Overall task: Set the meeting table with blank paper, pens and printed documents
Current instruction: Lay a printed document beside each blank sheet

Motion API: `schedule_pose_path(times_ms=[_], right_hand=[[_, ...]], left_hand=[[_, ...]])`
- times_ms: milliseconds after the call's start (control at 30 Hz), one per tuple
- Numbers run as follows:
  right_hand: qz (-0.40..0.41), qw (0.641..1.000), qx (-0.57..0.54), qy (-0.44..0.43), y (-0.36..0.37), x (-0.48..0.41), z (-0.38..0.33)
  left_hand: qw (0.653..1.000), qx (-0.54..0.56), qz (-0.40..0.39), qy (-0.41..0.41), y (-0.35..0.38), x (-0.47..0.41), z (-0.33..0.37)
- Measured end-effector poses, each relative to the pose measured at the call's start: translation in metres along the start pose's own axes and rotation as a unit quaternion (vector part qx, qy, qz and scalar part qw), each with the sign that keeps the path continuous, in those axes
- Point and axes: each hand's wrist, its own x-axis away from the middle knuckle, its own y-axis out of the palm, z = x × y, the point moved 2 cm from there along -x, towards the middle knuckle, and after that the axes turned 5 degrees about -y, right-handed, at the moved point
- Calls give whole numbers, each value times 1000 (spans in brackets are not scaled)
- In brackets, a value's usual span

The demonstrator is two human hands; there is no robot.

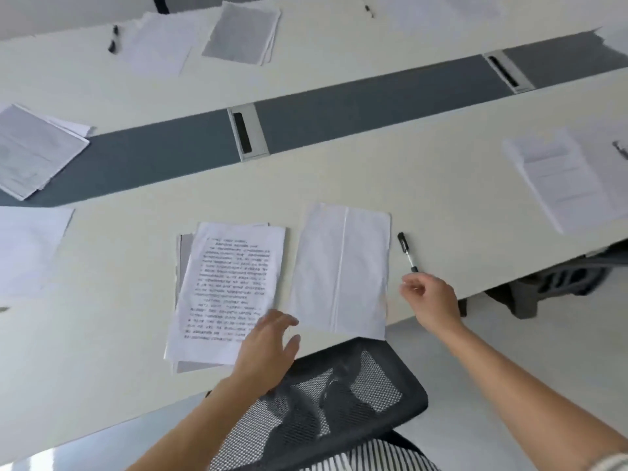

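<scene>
A printed document (231,287) lies on a small stack at the near edge of the cream table (441,171). Just right of it lies a blank sheet (339,270) with a fold line down its middle. A black pen (406,251) lies right of the blank sheet. My left hand (268,345) rests with straight fingers on the printed document's lower right corner. My right hand (430,297) hovers just below the pen's near tip with fingers loosely curled; whether a fingertip touches the pen I cannot tell.
A black mesh chair back (339,396) stands between me and the table. Other place settings of papers (564,178) (241,32) (34,147) and pens (113,39) lie around. A dark grey strip (373,107) with cable ports (246,132) runs down the table's middle.
</scene>
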Motion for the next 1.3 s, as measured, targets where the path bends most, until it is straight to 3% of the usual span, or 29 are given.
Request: schedule_pose_path(times_ms=[100, 267, 367, 567, 800, 967, 1067, 1167, 1300], right_hand=[[26, 996, 70, 41, -2, -34, 15], [-16, 990, 116, 83, 4, -65, 32], [-20, 995, 65, 77, 6, -74, 17], [-66, 997, -4, -38, 63, -69, -66], [-131, 987, 89, -33, 111, -54, -59], [-93, 977, 148, -126, 88, -50, -44], [-97, 945, 237, -204, 80, -43, -20], [-126, 923, 289, -220, 82, -43, -4], [-139, 921, 295, -213, 79, -46, -10]], left_hand=[[990, -126, -50, 38, 27, -25, 14], [954, -271, -121, 45, 54, -47, 14], [954, -267, -127, 43, 64, -43, 18], [962, -244, -120, 35, 80, -36, 36], [963, -238, -121, 19, 83, -38, 43], [971, -214, -108, 24, 77, -36, 32], [970, -222, -93, 20, 70, -36, 17], [965, -237, -108, 29, 70, -36, 8], [971, -214, -102, 29, 70, -32, 6]])
